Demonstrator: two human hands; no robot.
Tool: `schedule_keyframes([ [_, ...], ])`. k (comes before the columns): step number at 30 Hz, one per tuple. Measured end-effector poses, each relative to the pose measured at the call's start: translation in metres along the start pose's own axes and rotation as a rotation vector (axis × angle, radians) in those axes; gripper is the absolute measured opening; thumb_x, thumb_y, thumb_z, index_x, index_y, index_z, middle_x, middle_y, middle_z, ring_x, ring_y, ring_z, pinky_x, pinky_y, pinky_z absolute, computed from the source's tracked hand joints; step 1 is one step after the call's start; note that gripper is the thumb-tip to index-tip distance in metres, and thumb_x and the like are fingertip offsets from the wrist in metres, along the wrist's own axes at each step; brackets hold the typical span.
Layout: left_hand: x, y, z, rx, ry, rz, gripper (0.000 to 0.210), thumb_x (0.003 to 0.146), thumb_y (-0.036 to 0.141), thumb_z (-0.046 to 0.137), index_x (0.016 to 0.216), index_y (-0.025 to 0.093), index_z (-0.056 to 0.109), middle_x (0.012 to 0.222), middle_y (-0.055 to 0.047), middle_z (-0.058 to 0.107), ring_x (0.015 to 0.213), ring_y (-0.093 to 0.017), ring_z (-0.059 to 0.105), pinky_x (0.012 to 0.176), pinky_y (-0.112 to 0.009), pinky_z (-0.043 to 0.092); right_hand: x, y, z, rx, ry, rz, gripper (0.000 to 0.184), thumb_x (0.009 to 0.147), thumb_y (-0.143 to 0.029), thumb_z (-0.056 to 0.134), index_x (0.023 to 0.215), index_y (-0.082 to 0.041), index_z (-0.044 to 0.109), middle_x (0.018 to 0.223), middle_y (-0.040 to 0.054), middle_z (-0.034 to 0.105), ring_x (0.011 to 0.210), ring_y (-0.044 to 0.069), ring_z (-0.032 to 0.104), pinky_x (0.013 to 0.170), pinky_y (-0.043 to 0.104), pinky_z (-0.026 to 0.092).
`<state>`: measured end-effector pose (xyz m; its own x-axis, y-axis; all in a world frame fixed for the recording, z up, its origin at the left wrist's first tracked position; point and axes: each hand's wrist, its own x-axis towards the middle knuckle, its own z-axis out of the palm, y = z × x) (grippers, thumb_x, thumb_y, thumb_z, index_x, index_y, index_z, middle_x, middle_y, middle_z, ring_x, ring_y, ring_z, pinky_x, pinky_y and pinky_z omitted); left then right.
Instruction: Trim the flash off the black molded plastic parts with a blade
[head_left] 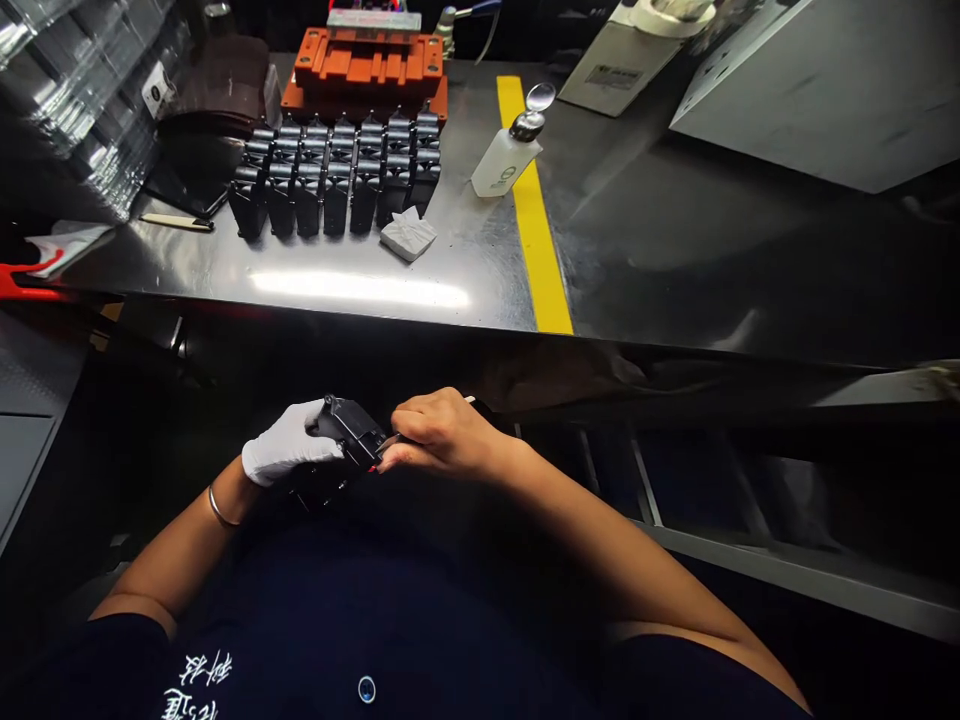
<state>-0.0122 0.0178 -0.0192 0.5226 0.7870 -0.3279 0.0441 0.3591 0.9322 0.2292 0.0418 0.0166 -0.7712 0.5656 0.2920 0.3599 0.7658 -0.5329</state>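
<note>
My left hand (289, 445), in a white glove, is closed around a black plastic part (349, 425) just in front of the workbench edge. The part is tilted, its lower right end facing my other hand. My bare right hand (442, 432) is closed on a thin bladed tool (385, 444), whose tip meets that end of the part. Most of the tool is hidden in the fist. A small spot of red shows by the thumb tip.
On the metal bench (337, 270) stand rows of black plastic parts (337, 185), a folded white wipe (409, 235), a pump bottle (501, 165) and an orange fixture (367, 65). A cream-handled cutter (176, 222) lies left. Yellow tape (536, 240) crosses the bench; a grey box (825, 100) stands right.
</note>
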Motion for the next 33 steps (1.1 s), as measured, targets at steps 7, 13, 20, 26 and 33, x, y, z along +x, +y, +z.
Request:
schedule_keyframes([
  [7,0.001,0.03,-0.009,0.295,-0.07,-0.007,0.049,0.064,0.034,0.081,0.108,0.019,0.067,0.094,-0.003,0.071,0.086,-0.022,0.066,0.076,-0.031,0.053,-0.01,-0.002,0.002,0.516,-0.043,0.268,0.048,0.079,-0.062,0.061,0.067,-0.015,0.06,0.057,-0.0015,0.054,0.049,0.008,0.045,0.047,0.021,0.031],
  [13,0.014,0.041,-0.017,0.308,0.482,0.289,0.059,0.057,0.025,0.085,0.113,0.023,0.065,0.107,-0.006,0.069,0.105,-0.022,0.062,0.098,-0.033,0.046,0.002,-0.002,0.035,0.682,0.247,0.654,0.043,0.076,-0.057,0.063,0.066,-0.015,0.061,0.056,-0.002,0.05,0.051,0.009,0.041,0.047,0.023,0.031],
  [20,0.017,0.004,0.006,-0.647,0.598,0.013,0.039,0.074,0.023,0.074,0.11,0.021,0.061,0.111,-0.005,0.067,0.103,-0.019,0.064,0.089,-0.036,0.053,0.006,-0.005,0.076,0.864,0.584,0.846,0.054,0.07,-0.068,0.064,0.056,-0.019,0.046,0.052,-0.0042,0.04,0.048,0.008,0.033,0.045,0.023,0.029],
  [26,0.019,0.01,0.027,-1.024,0.58,-0.187,0.014,0.086,0.015,0.055,0.093,0.015,0.067,0.096,-0.004,0.073,0.086,-0.015,0.069,0.075,-0.03,0.059,0.006,-0.007,0.083,0.881,0.599,0.858,0.06,0.085,-0.071,0.038,0.081,-0.017,0.064,0.061,-0.0024,0.045,0.054,0.009,0.039,0.049,0.023,0.036],
  [33,0.013,0.013,0.037,-1.095,0.541,-0.257,0.016,0.086,0.014,0.056,0.098,0.013,0.066,0.1,-0.006,0.072,0.088,-0.014,0.07,0.079,-0.03,0.06,0.004,-0.004,0.091,0.805,0.893,0.802,0.038,0.077,-0.058,0.064,0.083,-0.021,0.065,0.07,-0.0003,0.058,0.064,0.013,0.053,0.062,0.027,0.046],
])
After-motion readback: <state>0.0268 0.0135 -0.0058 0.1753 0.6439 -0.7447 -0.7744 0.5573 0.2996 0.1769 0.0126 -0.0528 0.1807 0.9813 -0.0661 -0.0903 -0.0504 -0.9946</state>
